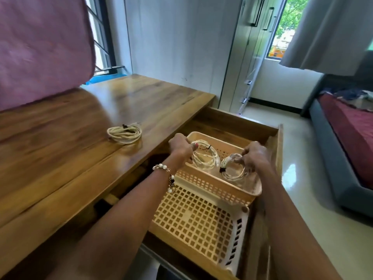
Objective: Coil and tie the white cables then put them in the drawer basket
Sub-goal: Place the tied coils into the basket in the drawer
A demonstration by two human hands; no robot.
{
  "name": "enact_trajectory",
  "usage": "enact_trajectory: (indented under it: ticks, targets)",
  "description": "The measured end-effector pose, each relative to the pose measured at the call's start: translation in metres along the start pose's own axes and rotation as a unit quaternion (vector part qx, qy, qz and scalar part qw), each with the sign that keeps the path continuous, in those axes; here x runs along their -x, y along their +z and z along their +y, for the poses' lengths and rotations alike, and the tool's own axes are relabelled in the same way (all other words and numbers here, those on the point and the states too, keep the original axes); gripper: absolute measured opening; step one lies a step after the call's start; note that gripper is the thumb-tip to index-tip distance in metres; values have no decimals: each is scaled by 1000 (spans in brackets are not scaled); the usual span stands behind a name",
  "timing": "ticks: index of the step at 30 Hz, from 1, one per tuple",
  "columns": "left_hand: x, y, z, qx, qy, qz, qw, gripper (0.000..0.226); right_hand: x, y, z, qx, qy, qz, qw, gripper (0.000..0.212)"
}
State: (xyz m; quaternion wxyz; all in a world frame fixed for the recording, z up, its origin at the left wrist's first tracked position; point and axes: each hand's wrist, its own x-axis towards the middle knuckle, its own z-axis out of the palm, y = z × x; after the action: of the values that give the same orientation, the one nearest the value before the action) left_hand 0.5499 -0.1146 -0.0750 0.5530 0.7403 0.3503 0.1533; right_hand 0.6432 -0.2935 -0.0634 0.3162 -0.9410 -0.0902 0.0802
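Two beige perforated baskets sit in the open wooden drawer (pixel 278 142). Over the far, smaller basket (pixel 214 186), my left hand (pixel 180 146) grips one coiled white cable (pixel 205 158) bound with a black tie. My right hand (pixel 255 155) grips a second coiled white cable (pixel 232 170), also tied in black, just above the same basket's floor. A third coiled, tied white cable (pixel 124 133) lies on the wooden tabletop (pixel 70 148), left of the drawer. The nearer, larger basket (pixel 193 221) holds nothing visible.
A pink cloth (pixel 40 47) hangs over the table's far left. Wardrobe doors (pixel 248 47) and a window stand behind the drawer. A bed with a dark red cover (pixel 349 138) lies on the right across a glossy floor.
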Motion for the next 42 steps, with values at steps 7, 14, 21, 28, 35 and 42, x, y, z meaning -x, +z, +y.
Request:
enact_trajectory:
  ticks: [7,14,21,28,35,42]
  targets:
    - [-29,21,-7,-160,10,-26,987,34,-10,11,13,135,-44,-68,988,10]
    - [-24,20,-5,-205,6,-9,979,38,-11,15,15,109,-53,-41,992,14]
    - [1,-7,12,-206,109,-5,972,20,-1,14,-12,15,-108,50,993,20]
    - [19,-110,23,-22,207,189,960,8,33,19,-88,-218,-226,7,949,11]
    - [12,-210,-13,-81,29,362,928,27,66,89,-170,-270,-210,-149,928,30]
    - [-8,-213,-37,115,-43,160,980,20,83,124,-205,-209,-180,-111,955,34]
